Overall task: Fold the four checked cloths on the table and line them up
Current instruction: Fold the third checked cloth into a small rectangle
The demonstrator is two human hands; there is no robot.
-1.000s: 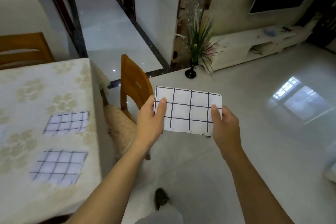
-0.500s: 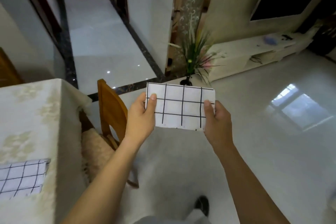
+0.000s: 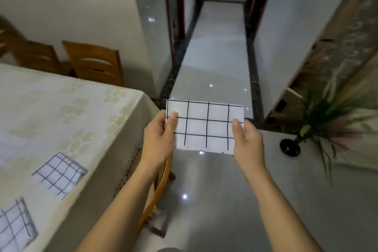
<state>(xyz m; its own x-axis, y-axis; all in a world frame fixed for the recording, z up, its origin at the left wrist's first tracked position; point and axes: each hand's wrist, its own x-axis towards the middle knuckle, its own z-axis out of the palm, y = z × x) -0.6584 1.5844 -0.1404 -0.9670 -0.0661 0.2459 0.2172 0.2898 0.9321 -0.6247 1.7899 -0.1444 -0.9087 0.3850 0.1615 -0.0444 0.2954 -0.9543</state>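
Cream cloth with a pale flower pattern covers the surface (image 3: 67, 108), and two folded checked cloths lie on it near its front edge, at the left of the view. One folded cloth (image 3: 15, 225) is at the very left, cut by the frame; the second folded cloth (image 3: 59, 172) lies just beyond it, apart from it and turned a little. They look roughly in one row, so I judge they are already put down as the beginning of the line.

To the right, beyond the corner of the surface and over the floor, the left hand (image 3: 158, 139) pinches the left edge of a third checked cloth (image 3: 205, 126), thumb on the front and fingers behind. The right hand (image 3: 246, 139) clamps the right edge in the same way. Both hands keep the cloth flat and stretched, probably to keep the fold neat while it is carried to the row.

A fourth cloth is not visible.
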